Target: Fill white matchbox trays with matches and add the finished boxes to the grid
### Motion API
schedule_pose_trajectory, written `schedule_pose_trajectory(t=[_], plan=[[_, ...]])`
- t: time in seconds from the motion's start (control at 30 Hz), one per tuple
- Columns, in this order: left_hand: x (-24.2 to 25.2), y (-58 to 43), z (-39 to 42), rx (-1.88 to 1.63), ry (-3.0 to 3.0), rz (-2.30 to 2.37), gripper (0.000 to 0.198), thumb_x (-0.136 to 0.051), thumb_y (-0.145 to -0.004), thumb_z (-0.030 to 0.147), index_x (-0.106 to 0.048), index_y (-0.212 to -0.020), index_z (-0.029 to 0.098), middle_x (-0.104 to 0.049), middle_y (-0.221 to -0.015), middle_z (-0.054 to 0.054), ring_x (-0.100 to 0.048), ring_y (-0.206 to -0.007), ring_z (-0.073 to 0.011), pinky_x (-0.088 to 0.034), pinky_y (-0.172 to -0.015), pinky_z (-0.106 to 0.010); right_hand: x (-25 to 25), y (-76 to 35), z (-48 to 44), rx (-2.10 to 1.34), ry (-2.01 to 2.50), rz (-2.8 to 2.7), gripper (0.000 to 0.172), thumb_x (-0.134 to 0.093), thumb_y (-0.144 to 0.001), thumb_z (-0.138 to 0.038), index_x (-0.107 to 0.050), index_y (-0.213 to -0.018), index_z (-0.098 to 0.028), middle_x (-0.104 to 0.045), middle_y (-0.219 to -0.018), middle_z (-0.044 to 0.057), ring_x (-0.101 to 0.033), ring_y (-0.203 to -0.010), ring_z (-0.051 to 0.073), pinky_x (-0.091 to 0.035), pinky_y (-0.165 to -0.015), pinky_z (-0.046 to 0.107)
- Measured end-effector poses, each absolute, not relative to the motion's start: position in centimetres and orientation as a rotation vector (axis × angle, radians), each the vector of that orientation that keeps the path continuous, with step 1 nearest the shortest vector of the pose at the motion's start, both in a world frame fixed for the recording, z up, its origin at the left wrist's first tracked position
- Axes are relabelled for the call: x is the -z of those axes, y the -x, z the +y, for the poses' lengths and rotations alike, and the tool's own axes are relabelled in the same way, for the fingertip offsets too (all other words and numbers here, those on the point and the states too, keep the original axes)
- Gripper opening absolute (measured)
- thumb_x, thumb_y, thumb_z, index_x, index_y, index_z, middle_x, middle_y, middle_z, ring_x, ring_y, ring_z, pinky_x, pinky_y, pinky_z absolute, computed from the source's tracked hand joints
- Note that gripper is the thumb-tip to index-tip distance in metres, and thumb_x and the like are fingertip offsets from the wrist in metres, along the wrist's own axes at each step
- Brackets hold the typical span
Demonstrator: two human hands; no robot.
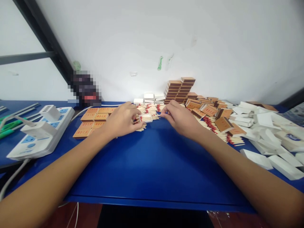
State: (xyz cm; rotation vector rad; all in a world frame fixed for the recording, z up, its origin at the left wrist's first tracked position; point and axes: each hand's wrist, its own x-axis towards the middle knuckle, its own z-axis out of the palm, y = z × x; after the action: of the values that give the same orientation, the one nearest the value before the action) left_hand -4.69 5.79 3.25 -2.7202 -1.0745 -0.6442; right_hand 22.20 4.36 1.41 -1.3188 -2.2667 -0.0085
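Observation:
My left hand [125,118] is closed around a small white matchbox tray [146,118], thumb along its near side and fingers at its left end. Some matches lie inside the tray, their red heads toward my left fingers. To its right, my right hand [174,115] pinches at the pale end of a match [159,114], thumb against forefinger. Loose red-headed matches [149,108] are heaped behind and beneath both hands. Left of my left hand, orange matchboxes [85,124] lie in rows on the blue table [152,164].
Stacked matchboxes [179,90] stand against the wall. More sleeves [209,110] and matches [211,126] lie to the right, beside a pile of white trays [266,136]. A power strip [45,133] with chargers and cables sits at the left, near green-and-white sticks [14,122].

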Motion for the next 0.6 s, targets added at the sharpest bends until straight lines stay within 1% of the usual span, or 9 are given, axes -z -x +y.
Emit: schedule_pose_trajectory(t=[0.1, 0.23, 0.33, 0.4, 0.47, 0.6], plan=[[-3.3, 4.2, 5.1, 0.632, 2.778, -1.003, 0.024, -0.070, -0.093, 0.040, -0.077, -0.096, 0.017, -0.070, -0.082, -0.007, -0.061, -0.088, -0.0264, -0.047, -0.080, -0.039, -1.3, -21.0, 3.7, 0.013, 1.254, -2.240, 0.011, -0.054, -0.105, -0.023, -0.064, -0.101, -0.021, -0.061, -0.105, 0.010, -0.061, -0.094, 0.025, -0.045, -0.081, 0.035], [-3.3, 3.9, 4.8, 0.644, 2.818, -0.985, 0.024, -0.070, -0.093, 0.039, -0.079, -0.101, 0.018, -0.071, -0.081, -0.007, -0.062, -0.090, -0.0268, -0.048, -0.082, -0.039, -1.0, -19.9, 3.3, -0.031, 1.213, -2.301, 0.008, -0.057, -0.105, -0.025, -0.063, -0.102, -0.022, -0.062, -0.106, 0.009, -0.061, -0.094, 0.024, -0.044, -0.080, 0.034], [-3.4, 4.4, 5.4, 0.674, 2.798, -1.012, 0.024, -0.072, -0.092, 0.039, -0.078, -0.098, 0.017, -0.071, -0.081, -0.007, -0.062, -0.088, -0.0259, -0.047, -0.080, -0.038, -0.8, -20.4, 3.8, -0.048, 1.211, -2.249, 0.009, -0.055, -0.105, -0.023, -0.063, -0.100, -0.022, -0.063, -0.104, 0.008, -0.060, -0.090, 0.023, -0.042, -0.078, 0.034], [-3.7, 5.0, 5.9, 0.705, 2.763, -1.056, 0.023, -0.072, -0.091, 0.040, -0.076, -0.092, 0.017, -0.068, -0.077, -0.006, -0.060, -0.085, -0.0252, -0.047, -0.078, -0.038, -0.6, -20.7, 4.1, -0.067, 1.226, -2.215, 0.010, -0.056, -0.104, -0.022, -0.063, -0.097, -0.021, -0.063, -0.098, 0.007, -0.058, -0.085, 0.022, -0.041, -0.075, 0.033], [-4.0, 5.5, 6.4, 0.731, 2.713, -1.112, 0.023, -0.073, -0.090, 0.040, -0.075, -0.090, 0.017, -0.066, -0.075, -0.005, -0.060, -0.084, -0.0248, -0.046, -0.076, -0.037, -0.3, -20.6, 4.0, -0.122, 1.219, -2.217, 0.010, -0.059, -0.103, -0.022, -0.064, -0.094, -0.020, -0.063, -0.093, 0.006, -0.056, -0.081, 0.020, -0.039, -0.073, 0.032], [-4.4, 6.0, 6.8, 0.739, 2.639, -1.200, 0.025, -0.070, -0.091, 0.042, -0.074, -0.088, 0.017, -0.065, -0.074, -0.005, -0.059, -0.083, -0.0246, -0.044, -0.076, -0.037, 0.2, -18.6, 2.5, -0.270, 1.090, -2.295, 0.006, -0.063, -0.102, -0.021, -0.069, -0.099, -0.020, -0.062, -0.094, 0.003, -0.056, -0.079, 0.017, -0.039, -0.073, 0.029]])
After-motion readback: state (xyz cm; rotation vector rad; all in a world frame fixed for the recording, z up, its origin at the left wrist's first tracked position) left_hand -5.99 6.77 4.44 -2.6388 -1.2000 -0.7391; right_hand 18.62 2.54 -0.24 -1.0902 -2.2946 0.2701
